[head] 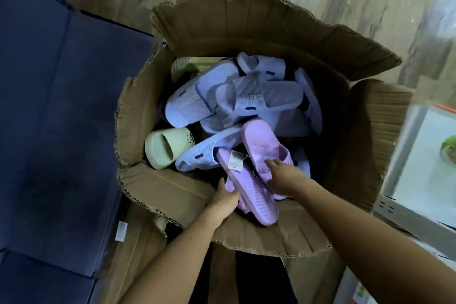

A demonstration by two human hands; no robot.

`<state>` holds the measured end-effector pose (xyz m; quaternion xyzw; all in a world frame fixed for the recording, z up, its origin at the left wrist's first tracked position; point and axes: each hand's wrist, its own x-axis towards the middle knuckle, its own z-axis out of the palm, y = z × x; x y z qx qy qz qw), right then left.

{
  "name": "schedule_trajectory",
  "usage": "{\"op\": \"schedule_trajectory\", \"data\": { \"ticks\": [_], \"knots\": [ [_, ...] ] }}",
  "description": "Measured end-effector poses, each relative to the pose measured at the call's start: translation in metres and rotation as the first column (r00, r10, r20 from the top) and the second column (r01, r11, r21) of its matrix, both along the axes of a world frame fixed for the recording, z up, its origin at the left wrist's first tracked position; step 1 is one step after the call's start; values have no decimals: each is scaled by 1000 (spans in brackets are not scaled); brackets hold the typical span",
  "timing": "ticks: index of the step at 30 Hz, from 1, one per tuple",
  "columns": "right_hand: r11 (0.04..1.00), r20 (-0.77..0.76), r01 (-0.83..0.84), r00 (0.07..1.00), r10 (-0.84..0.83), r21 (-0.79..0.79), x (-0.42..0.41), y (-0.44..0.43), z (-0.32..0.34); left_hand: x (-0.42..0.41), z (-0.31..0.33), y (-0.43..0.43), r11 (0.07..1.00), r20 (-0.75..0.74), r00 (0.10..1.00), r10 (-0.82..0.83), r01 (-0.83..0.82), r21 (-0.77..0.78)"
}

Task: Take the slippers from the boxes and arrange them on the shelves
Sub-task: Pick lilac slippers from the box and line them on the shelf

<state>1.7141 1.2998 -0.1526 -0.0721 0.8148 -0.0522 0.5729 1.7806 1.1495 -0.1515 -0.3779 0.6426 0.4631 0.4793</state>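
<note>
Corrugated cardboard box (pixel 222 29) contains two lilac foam slippers, two pale green slippers (pixel 167 148), at least five blue slippers (pixel 256 101). Left hand (pixel 223 198) grips the tagged lilac slipper (pixel 251 190); right hand (pixel 283 176) grips the other lilac slipper (pixel 261 140).

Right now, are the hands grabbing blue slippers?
No, the left hand and the right hand both grip purple slippers.

Left hand (pixel 223 201), right hand (pixel 283 177) bare; forearms (pixel 172 254) unsleeved; dark clothing (pixel 259 279) below.
</note>
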Motion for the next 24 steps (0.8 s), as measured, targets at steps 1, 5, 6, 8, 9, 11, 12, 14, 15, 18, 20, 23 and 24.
{"op": "schedule_trajectory", "data": {
  "ticks": [1,5,6,8,9,11,12,14,15,18,20,23,24],
  "knots": [
    [1000,15,-23,1000,23,11,2,0,-2,0,-3,0,1000,-14,1000,21,-21,3],
    [992,-52,-107,993,111,67,8,2,-7,-2,-13,-11,995,-32,997,-73,70,-71],
    [988,-80,-130,987,137,83,9,1,-7,-3,-14,-15,992,-43,995,-86,81,-97],
    [980,-128,-178,974,189,94,9,0,-5,-6,-10,-18,991,-77,994,-84,75,-111],
    [978,-154,-188,968,200,89,8,0,-3,-8,-8,-19,990,-106,990,-96,84,-112],
    [976,-209,-202,954,215,83,3,-2,5,-12,-4,-19,982,-167,974,-153,130,-138],
    [970,-234,-227,942,241,84,0,-2,10,-15,-1,-19,975,-193,964,-182,151,-165],
    [953,-284,-295,910,303,74,-6,-6,20,-17,6,-18,957,-239,944,-227,171,-235],
    [948,-313,-313,896,316,62,-8,-10,25,-16,10,-19,949,-270,934,-235,161,-271],
    [955,-386,-297,881,273,-2,-14,-22,47,-13,23,-24,943,-362,904,-230,116,-311],
    [975,-406,-212,898,168,-66,-17,-31,65,-10,38,-27,951,-447,871,-203,67,-301],
    [979,-408,-92,913,11,-180,-20,-47,92,-8,70,-33,964,-613,774,-158,-13,-265],
    [972,-405,-82,914,-15,-222,-21,-54,101,-7,79,-38,965,-651,741,-162,-17,-260]
  ]
}}
